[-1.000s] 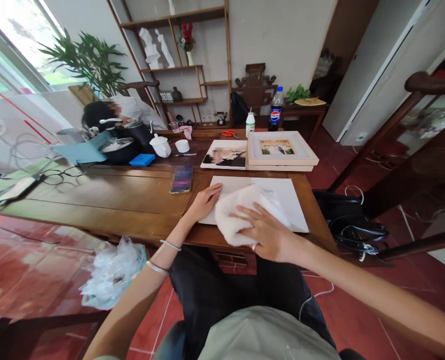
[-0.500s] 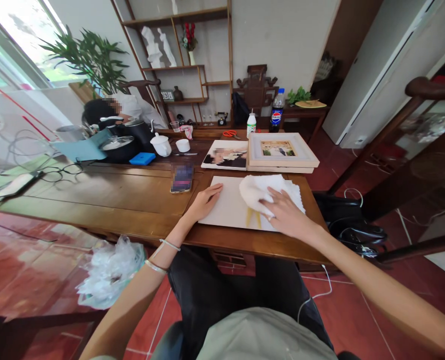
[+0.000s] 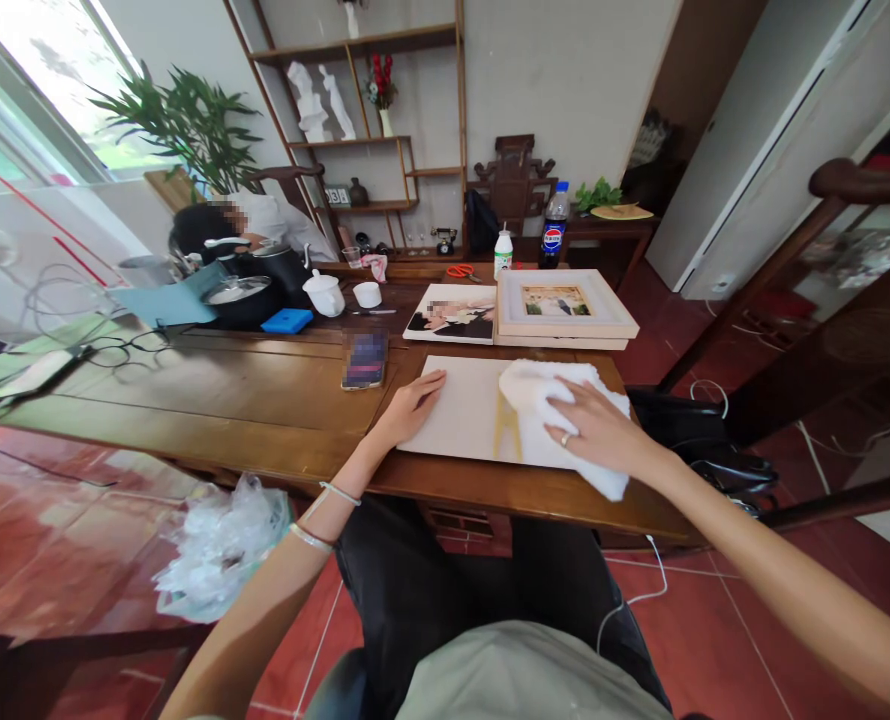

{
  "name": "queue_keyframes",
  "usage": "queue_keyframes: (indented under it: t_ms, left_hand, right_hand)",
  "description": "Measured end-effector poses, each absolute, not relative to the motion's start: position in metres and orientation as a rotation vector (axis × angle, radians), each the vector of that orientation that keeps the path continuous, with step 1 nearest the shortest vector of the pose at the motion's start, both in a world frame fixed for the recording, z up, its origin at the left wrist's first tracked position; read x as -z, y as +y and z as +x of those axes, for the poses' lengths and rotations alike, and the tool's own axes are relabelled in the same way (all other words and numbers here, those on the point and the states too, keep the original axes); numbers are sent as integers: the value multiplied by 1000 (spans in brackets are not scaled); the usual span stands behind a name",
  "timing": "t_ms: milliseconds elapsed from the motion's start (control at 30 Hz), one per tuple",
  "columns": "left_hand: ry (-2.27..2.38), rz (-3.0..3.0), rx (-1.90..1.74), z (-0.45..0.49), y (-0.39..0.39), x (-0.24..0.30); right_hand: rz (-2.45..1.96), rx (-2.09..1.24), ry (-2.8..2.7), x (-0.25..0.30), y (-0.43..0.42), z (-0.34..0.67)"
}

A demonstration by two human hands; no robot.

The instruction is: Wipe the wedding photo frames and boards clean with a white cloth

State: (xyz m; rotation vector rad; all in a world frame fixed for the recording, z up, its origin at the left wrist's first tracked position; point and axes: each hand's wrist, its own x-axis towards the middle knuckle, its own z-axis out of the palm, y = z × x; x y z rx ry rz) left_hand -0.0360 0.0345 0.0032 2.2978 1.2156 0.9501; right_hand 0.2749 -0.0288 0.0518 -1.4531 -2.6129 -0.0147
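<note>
A pale flat board (image 3: 456, 410) lies at the table's front edge, with a yellow A-shaped mark or piece (image 3: 506, 425) near its middle. My left hand (image 3: 407, 408) rests on the board's left edge, fingers stretched out and holding nothing. On the right half, my right hand (image 3: 599, 425), with a ring on one finger, presses and grips a white towel (image 3: 524, 385) against the board. The towel covers the board's right part and hangs past its front corner. Whether the yellow shape stands out from the surface I cannot tell.
Behind the board are a photo print (image 3: 452, 315) and stacked white frames (image 3: 614, 310). A phone (image 3: 365, 360) lies to the left. Farther back stand a cola bottle (image 3: 554, 225), orange scissors (image 3: 460, 271), a white teapot (image 3: 325, 293) and dark pots (image 3: 246, 300). A person (image 3: 280, 220) sits beyond the pots.
My right hand and the towel have moved right and toward me, so the towel now hangs over the board's front corner. My left hand has stayed in place.
</note>
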Motion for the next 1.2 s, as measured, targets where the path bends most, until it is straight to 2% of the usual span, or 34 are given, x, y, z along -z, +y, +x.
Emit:
queue_keyframes:
  t_ms: [133, 233, 533, 633, 733, 900, 1000, 1200]
  left_hand:
    - [1207, 2291, -956, -37, 35, -3]
    - [1212, 2295, -954, -37, 35, -3]
    - [1228, 2311, -933, -36, 35, -3]
    - [1238, 2316, -919, -35, 34, -3]
    - [1243, 2310, -914, -35, 34, -4]
    - [1231, 2296, -932, -35, 34, -5]
    - [1231, 2298, -932, -36, 34, -4]
    - [1243, 2319, -912, -36, 34, -4]
  right_hand:
    - [-1623, 92, -2554, -47, 18, 287]
    - [-1630, 128, -2532, -47, 23, 284]
    - [-1365, 149, -2783, -59, -104, 261]
    - [-1318, 102, -2816, -62, -120, 265]
    - [-1339, 100, -2814, -63, -98, 271]
    - [-1444, 335, -2707, -52, -26, 275]
    - [-1424, 346, -2686, -45, -3, 274]
    - [-1393, 177, -2674, -51, -56, 264]
